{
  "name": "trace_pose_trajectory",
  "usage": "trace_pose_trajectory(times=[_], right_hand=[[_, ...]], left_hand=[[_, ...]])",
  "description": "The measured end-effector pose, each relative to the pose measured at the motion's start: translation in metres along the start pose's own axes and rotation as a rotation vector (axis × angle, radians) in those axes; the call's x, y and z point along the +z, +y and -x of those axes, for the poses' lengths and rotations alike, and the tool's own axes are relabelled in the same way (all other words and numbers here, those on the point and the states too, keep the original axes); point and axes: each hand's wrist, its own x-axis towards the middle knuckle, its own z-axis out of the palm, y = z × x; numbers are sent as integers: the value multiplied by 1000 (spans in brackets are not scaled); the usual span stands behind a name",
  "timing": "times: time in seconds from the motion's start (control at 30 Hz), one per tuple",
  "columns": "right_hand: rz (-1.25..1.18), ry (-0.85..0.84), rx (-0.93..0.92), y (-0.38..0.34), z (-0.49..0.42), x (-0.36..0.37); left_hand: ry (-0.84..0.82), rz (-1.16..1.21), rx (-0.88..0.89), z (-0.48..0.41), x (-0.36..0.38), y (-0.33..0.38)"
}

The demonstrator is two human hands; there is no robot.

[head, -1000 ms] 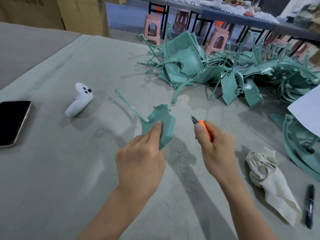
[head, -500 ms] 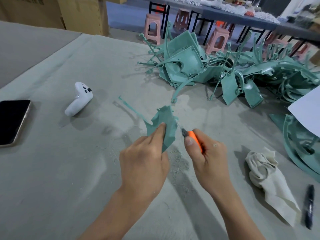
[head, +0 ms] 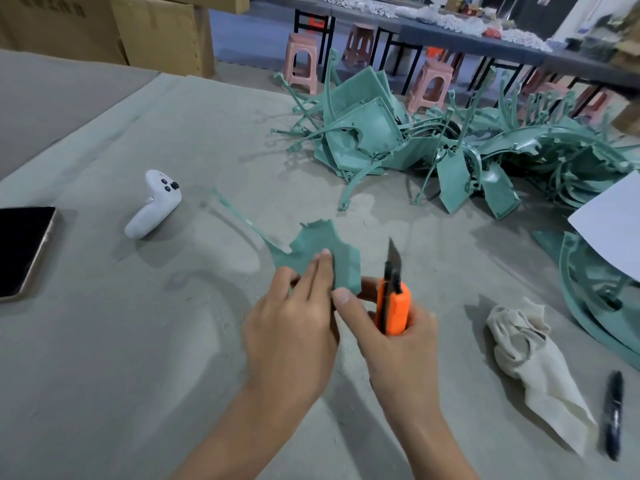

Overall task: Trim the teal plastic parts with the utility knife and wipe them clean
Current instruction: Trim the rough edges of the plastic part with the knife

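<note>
Left fingers (head: pixel 320 271) are curled onto the teal part (head: pixel 325 244), index and middle flat on its near face, pinching the lower edge. The thumb is out of sight behind it. Left hand (head: pixel 291 337) is seen back-up, wrist straight, forearm coming in from bottom centre.

Right hand (head: pixel 398 344) is wrapped round the orange utility knife (head: pixel 393 306). Its thumb reaches left to the part's lower right corner; touching or just short, can't tell. The blade (head: pixel 394 254) is out and points up and away, leaning slightly left. It sits just right of the part's edge with a visible gap.

The part is held above the table cover (head: pixel 138 341), dead centre. Its top edge is jagged and a thin stem (head: pixel 242 220) runs off up-left.

Room:
- Left: the widest stretch of cover, then the white controller (head: pixel 156 206), with the phone (head: pixel 20 251) at the frame edge.
- Right: a crumpled rag (head: pixel 530 355) near the right forearm, and a black pen (head: pixel 613 414) beyond it.
- Far right: a curved teal frame (head: pixel 581 306), partly under a white sheet (head: pixel 613 223).
- Far side: a pile of teal parts (head: pixel 450 150), well apart from both hands, reaching the table's far edge.
- Shavings are scattered on the cover below the hands.
</note>
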Motion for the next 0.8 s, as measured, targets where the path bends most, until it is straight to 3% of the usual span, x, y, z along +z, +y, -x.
trace_pose_trajectory(times=[0.13,0.33,0.43,0.57,0.63,0.7,0.8], right_hand=[[-10,74,-6,-5,-12,1],[-243,175,169,-22,-53,-29],[-298,93,202,-32,-69,-42],[-202,-49,189,-40,-74,-41],[-178,-66,170,-43,-73,-38],[-115,-39,108,-43,-67,-36],[151,-61,-145,-36,-43,-28]], left_hand=[[43,140,60,4,1,2],[-30,326,145,24,-7,-28],[-4,258,203,15,-7,-43],[-56,358,194,-5,-12,-37],[-57,356,86,-11,-15,-27],[-83,410,-132,-16,-18,-19],[-182,567,-390,-19,-18,-13]])
